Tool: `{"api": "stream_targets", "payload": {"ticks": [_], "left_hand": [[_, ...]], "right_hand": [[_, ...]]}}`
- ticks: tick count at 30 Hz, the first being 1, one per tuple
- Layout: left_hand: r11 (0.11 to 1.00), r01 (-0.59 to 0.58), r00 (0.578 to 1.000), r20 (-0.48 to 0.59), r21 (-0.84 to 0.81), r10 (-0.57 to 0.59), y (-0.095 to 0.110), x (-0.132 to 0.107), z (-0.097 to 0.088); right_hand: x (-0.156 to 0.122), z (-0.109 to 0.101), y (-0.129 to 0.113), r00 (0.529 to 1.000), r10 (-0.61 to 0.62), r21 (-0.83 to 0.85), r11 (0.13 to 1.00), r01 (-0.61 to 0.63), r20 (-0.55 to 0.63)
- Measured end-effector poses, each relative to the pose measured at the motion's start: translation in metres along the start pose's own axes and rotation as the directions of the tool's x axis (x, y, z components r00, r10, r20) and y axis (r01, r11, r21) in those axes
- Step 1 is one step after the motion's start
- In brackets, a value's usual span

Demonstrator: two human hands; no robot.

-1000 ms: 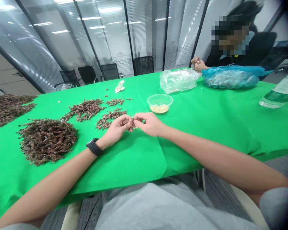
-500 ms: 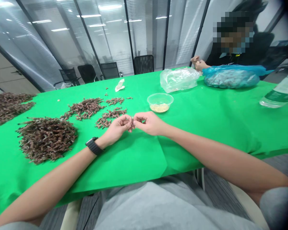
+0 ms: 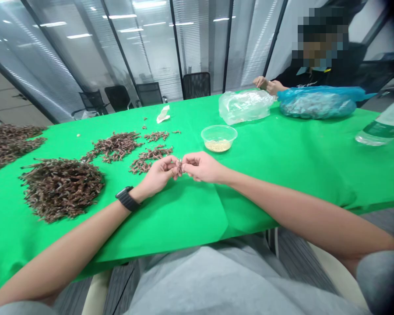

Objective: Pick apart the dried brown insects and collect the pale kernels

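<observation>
My left hand (image 3: 159, 176) is closed in a pinch around a small brown dried twig-like piece (image 3: 179, 167). From the other side, my right hand (image 3: 204, 168) meets it with thumb and forefinger pinched on the same piece, most of which the fingers hide. Just beyond my left hand lies a small cluster of similar brown pieces (image 3: 151, 158). A clear plastic bowl (image 3: 219, 131) holding pale yellowish grains (image 3: 218, 145) stands beyond my right hand. To the left of my left wrist is a large heap of dried brown pieces (image 3: 62, 188).
More brown piles (image 3: 116, 146) spread over the green tablecloth (image 3: 184, 218), with another heap (image 3: 9, 144) at far left. A crumpled paper scrap (image 3: 163, 114), clear bag (image 3: 246, 107), blue bag (image 3: 318, 103) and bottle (image 3: 382, 124) lie farther off. A person (image 3: 315, 78) sits across.
Both my hands stay together on the small piece, with only slight finger movement. The view has shifted slightly. Across the table, the other person's hands have moved a little apart.
</observation>
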State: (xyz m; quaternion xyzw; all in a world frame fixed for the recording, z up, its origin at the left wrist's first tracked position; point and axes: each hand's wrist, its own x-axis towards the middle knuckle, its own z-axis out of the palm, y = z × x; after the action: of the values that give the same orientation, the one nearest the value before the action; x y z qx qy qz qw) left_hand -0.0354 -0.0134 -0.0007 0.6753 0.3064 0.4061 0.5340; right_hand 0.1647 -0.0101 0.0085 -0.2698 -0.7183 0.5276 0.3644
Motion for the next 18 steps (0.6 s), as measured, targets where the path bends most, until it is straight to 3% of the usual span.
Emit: {"api": "stream_targets", "payload": {"ticks": [3, 8, 10, 18], "left_hand": [[1.0, -0.014, 1.0, -0.007, -0.01, 0.014, -0.0015, 0.0016, -0.001], [0.999, -0.015, 1.0, -0.008, -0.052, 0.015, -0.0038, 0.0031, -0.0004], [0.998, -0.011, 1.0, -0.008, -0.068, 0.011, -0.0042, 0.003, -0.0001], [0.995, 0.021, 0.999, -0.033, -0.093, -0.024, -0.0037, 0.0014, 0.0007]], "right_hand": [[0.0028, -0.0005, 0.0017, 0.998, 0.063, 0.017, 0.998, -0.063, -0.017], [0.0037, -0.0043, 0.004, 0.98, -0.195, -0.262, 0.949, 0.178, -0.041], [0.0018, -0.0046, 0.003, 0.969, -0.246, -0.32, 0.92, 0.225, -0.026], [-0.0033, -0.0023, -0.0039, 0.965, -0.262, -0.292, 0.924, 0.249, -0.005]]}}
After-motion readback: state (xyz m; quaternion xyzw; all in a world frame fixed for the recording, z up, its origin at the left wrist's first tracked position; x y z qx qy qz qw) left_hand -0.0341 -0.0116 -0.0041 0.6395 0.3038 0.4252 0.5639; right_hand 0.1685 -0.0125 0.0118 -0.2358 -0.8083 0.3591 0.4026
